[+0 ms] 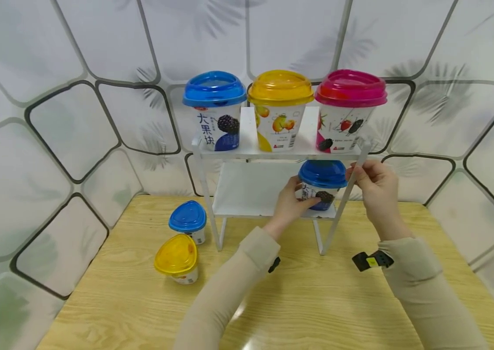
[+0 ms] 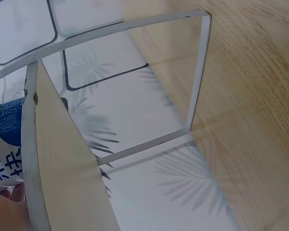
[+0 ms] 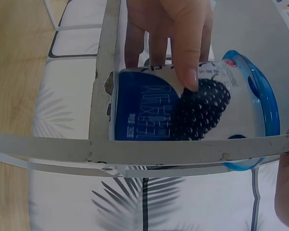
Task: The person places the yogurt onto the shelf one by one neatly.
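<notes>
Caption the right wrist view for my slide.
Left hand grips blue-lidded blackberry cup behind pale rack bar; right hand at picture's edge.

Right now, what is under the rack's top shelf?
The lower shelf and, at its right end, a blue-lidded cup in the left hand. The cup hides part of that shelf.

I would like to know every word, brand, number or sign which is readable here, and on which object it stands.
"大果块": upper blackberry cup, atop the white rack.
"大果块": lower blackberry cup, pieced from head and left wrist views.
Too small or blurred: their other print, and all print on the yellow-lidded cup, pink-lidded cup, blue table cup and yellow table cup.
</notes>
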A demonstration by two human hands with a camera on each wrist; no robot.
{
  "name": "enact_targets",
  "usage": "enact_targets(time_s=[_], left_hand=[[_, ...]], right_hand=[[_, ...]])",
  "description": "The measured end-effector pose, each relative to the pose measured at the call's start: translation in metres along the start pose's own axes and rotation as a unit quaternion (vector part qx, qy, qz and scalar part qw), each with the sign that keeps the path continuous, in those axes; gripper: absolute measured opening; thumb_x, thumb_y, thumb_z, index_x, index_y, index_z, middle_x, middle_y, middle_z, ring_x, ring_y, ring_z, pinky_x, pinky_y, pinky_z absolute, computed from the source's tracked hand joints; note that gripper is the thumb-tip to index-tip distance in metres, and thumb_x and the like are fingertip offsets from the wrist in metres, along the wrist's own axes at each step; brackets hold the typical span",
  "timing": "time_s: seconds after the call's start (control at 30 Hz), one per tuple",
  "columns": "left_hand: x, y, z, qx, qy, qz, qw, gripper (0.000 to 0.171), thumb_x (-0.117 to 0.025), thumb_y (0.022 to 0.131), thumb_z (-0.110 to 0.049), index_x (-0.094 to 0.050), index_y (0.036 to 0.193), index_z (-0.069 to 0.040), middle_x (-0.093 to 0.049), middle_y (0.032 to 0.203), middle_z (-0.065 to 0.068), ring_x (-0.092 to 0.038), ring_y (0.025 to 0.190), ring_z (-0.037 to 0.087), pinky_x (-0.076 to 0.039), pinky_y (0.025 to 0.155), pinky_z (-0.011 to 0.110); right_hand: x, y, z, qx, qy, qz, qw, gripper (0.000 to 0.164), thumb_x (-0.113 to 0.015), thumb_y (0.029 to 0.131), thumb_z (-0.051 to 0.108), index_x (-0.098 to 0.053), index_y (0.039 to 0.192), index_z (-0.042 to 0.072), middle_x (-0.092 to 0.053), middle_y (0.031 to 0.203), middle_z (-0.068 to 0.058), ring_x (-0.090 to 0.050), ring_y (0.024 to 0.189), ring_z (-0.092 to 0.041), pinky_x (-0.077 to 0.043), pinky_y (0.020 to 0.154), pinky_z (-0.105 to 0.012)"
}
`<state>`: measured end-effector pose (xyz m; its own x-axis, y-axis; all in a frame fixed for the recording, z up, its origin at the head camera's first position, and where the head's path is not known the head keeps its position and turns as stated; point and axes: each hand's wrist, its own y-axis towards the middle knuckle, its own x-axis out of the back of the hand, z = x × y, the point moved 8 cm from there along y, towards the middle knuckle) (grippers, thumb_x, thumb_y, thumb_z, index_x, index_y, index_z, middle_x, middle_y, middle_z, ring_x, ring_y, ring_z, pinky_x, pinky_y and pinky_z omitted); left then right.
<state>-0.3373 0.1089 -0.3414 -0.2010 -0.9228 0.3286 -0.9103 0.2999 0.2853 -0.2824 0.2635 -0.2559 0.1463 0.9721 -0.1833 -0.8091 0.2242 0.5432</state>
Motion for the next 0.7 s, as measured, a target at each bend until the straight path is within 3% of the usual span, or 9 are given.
enact_targets(time_s=[0.27, 0.7], left_hand=[[-0.012, 0.004, -0.001, 0.004, -0.011, 0.011, 0.9999, 0.061, -0.068, 0.079, -0.019, -0.036, 0.130, -0.008, -0.043, 0.130, 0.005, -0.041, 0.116, 0.020, -0.043, 0.083, 0.026], [-0.016, 0.003, -0.002, 0.001, -0.021, 0.003, 0.9998, 0.060, -0.068, 0.078, -0.020, -0.037, 0.128, -0.008, -0.043, 0.128, 0.004, -0.041, 0.116, 0.020, -0.043, 0.082, 0.025]], right_hand=[[0.001, 0.000, 0.001, 0.005, -0.015, 0.000, 1.000, 0.011, -0.052, 0.086, 0.001, -0.060, 0.078, -0.001, -0.062, 0.071, -0.003, -0.060, 0.068, -0.012, -0.048, 0.067, -0.019], [0.000, -0.002, 0.003, 0.014, -0.007, 0.000, 1.000, 0.012, -0.051, 0.086, 0.000, -0.060, 0.079, 0.001, -0.062, 0.070, -0.003, -0.060, 0.068, -0.011, -0.048, 0.067, -0.019]])
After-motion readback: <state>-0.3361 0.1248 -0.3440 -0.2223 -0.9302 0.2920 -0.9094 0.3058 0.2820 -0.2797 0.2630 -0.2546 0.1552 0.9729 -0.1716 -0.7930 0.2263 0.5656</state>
